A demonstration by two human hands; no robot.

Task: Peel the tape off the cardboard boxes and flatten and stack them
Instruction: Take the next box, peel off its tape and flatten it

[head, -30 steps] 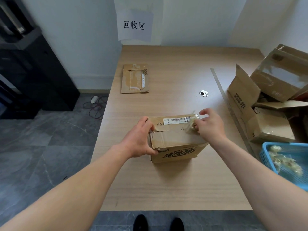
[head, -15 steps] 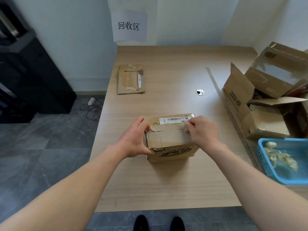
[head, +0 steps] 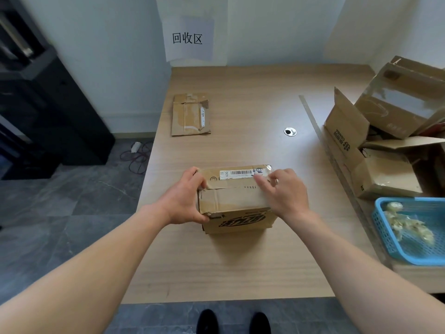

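A small cardboard box (head: 237, 201) with a barcode label and black lettering on its front stands closed in the middle of the wooden table (head: 240, 266). My left hand (head: 184, 198) grips its left end, thumb on the near corner and fingers over the top edge. My right hand (head: 285, 192) lies on the right end of the top, its fingers curled at the clear tape (head: 266, 171) near the label; whether they pinch it I cannot tell. A flattened box (head: 190, 115) lies at the far left of the table.
A pile of open cardboard boxes (head: 385, 141) crowds the right side behind a clear strip. A blue basket (head: 385, 237) holding crumpled tape sits at the near right. A cable grommet (head: 289, 131) is set in the tabletop. A paper sign (head: 187, 38) hangs on the wall.
My right hand has slid from the box's right edge inward onto its top, beside the barcode label. The left hand has kept its grip. The camera view has shifted slightly.
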